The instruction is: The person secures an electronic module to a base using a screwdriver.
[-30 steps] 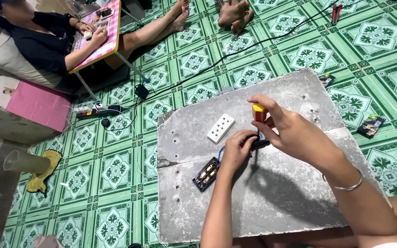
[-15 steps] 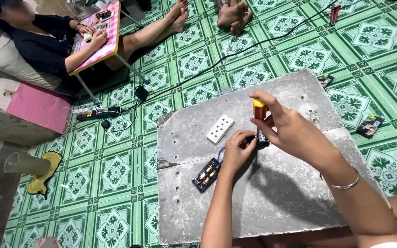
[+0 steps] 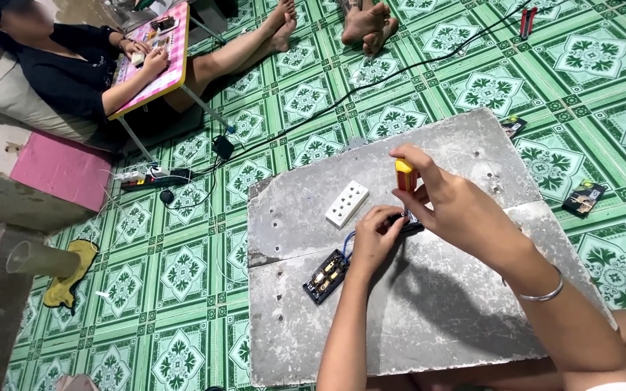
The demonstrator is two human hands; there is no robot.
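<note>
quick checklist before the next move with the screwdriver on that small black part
1. Right hand grips the screwdriver: ok.
2. Left hand steadies the black part: ok.
3. Tip seated in a screw: cannot tell, fingers hide it.
4. Part rests on the slab: ok.
5. Open black box and white socket plate lie apart from the hands: ok.
6. Blue wire free of the tool: cannot tell.

This is a home. The floor (image 3: pixel 487 87) has green patterned tiles. A person (image 3: pixel 74 72) sits there at a small folding table (image 3: pixel 155 61).
</note>
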